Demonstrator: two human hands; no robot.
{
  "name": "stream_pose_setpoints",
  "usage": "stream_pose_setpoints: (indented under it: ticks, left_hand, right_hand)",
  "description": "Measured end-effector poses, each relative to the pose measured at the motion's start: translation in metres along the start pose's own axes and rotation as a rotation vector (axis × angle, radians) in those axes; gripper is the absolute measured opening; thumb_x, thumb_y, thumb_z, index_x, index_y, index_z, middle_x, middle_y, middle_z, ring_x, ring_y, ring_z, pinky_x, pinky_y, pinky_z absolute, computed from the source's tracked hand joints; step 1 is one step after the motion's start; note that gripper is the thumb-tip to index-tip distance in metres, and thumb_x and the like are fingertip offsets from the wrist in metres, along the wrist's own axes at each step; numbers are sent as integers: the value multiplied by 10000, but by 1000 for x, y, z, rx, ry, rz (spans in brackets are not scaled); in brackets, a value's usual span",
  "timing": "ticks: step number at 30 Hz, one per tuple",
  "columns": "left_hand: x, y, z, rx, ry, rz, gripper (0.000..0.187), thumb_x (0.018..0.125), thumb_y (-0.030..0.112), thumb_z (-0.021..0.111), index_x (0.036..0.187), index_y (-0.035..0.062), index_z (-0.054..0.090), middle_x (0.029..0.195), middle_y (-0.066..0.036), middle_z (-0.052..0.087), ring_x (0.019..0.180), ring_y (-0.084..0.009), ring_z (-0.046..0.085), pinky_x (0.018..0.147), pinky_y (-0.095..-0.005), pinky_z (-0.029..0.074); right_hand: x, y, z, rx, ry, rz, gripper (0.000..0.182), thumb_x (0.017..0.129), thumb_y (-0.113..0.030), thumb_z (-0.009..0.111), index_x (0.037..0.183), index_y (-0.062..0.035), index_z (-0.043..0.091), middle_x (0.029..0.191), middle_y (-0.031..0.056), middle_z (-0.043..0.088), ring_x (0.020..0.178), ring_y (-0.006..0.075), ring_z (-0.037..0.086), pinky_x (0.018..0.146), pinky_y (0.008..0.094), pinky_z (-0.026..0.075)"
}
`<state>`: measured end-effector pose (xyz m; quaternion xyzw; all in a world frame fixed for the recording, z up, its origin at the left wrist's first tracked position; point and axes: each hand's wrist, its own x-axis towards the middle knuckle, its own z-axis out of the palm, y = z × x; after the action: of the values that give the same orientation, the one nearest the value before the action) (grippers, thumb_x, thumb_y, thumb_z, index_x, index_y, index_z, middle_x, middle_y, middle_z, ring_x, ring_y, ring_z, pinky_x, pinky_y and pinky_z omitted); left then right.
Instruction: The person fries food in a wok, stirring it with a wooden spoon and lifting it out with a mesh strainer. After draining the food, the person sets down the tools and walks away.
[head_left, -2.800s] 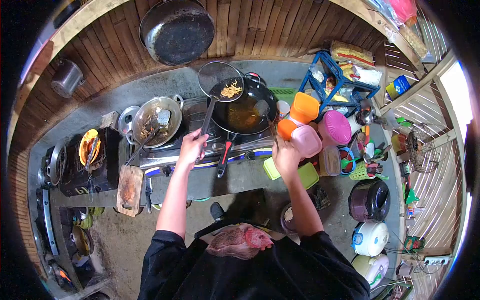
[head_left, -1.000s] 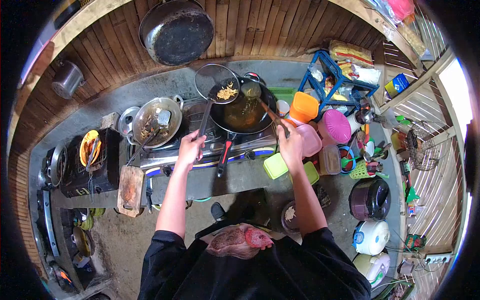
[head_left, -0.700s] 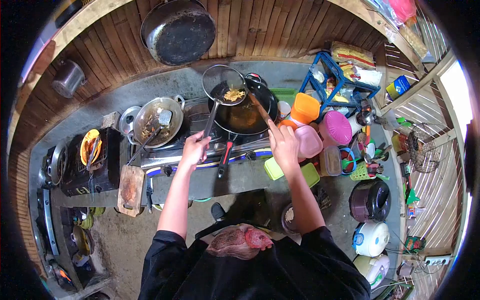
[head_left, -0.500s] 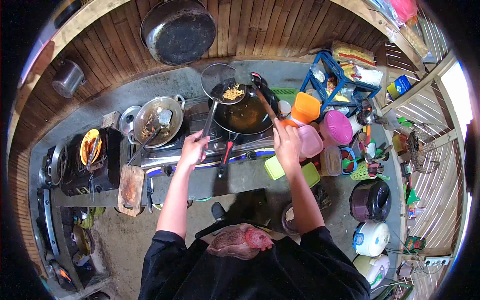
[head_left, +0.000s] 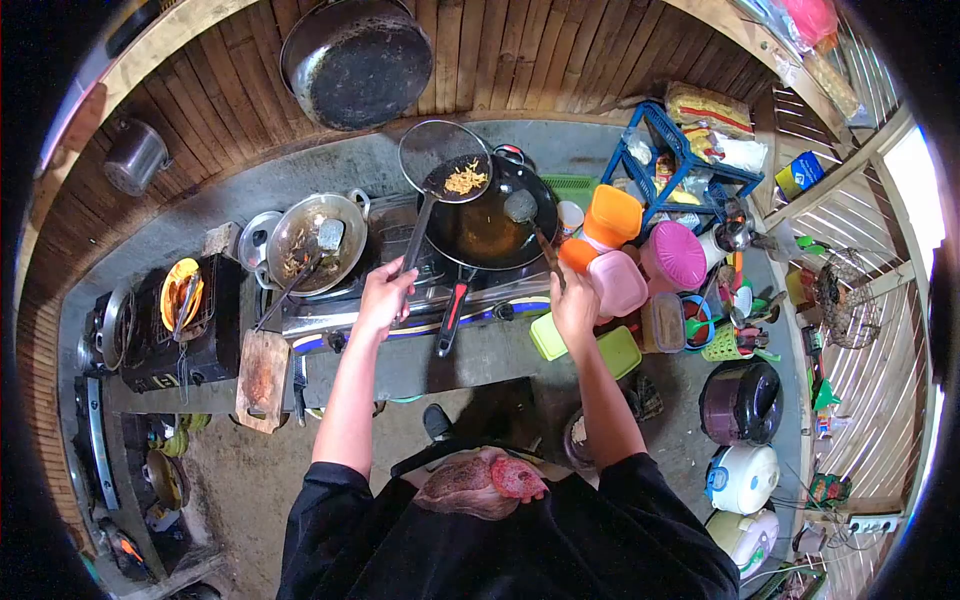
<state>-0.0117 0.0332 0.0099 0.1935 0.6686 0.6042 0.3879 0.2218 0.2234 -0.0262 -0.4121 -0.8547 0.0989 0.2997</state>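
Note:
My left hand (head_left: 382,300) is wrapped round the long handle of a mesh strainer (head_left: 432,148). Golden fried shreds (head_left: 465,179) lie in the strainer, which overlaps the left rim of a black wok (head_left: 541,190). Dark oil (head_left: 487,238) covers the wok's bottom. My right hand (head_left: 574,310) grips the wooden handle of a spatula (head_left: 520,207), whose grey head is over the right side of the oil. The wok's black and red handle (head_left: 453,318) points toward me between my hands.
Left of the strainer, a two-handled pan (head_left: 352,255) holds a second spatula and food scraps. A cutting board (head_left: 264,380) lies at the counter's front edge. Orange (head_left: 612,215) and pink tubs (head_left: 619,283) crowd close by my right hand, with a blue rack (head_left: 690,160) behind.
My right hand has moved slightly down, and the spatula's head has come down from the wok's far rim to over the oil. The strainer has shifted only slightly.

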Motion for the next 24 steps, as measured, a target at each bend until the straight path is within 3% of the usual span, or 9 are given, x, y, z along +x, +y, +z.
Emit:
stream_pose_setpoints:
  ticks: [4, 13, 24]
  left_hand:
    - [0, 1, 1, -8, -9, 5, 359, 862, 120, 560, 1212, 46, 523, 625, 7, 483, 365, -65, 415, 318, -213, 315]
    - [-3, 6, 3, -16, -14, 12, 364, 859, 117, 561, 1215, 51, 524, 630, 9, 485, 376, -62, 420, 321, -209, 316]
    - [-2, 1, 1, -11, -18, 25, 398, 861, 126, 566, 1243, 38, 501, 638, 7, 488, 371, -63, 418, 322, -212, 317]
  right_hand:
    - [-3, -1, 6, 38, -28, 19, 282, 830, -220, 580, 1042, -39, 624, 889, 204, 634, 819, 346, 616, 713, 433, 483]
    - [-8, -15, 0, 222, -31, 76, 246, 825, -222, 591, 998, -59, 650, 817, 228, 634, 737, 380, 622, 680, 442, 491]
    - [-9, -20, -5, 381, -123, 103, 269, 826, -234, 597, 1004, -40, 651, 928, 206, 638, 858, 344, 627, 754, 394, 490]
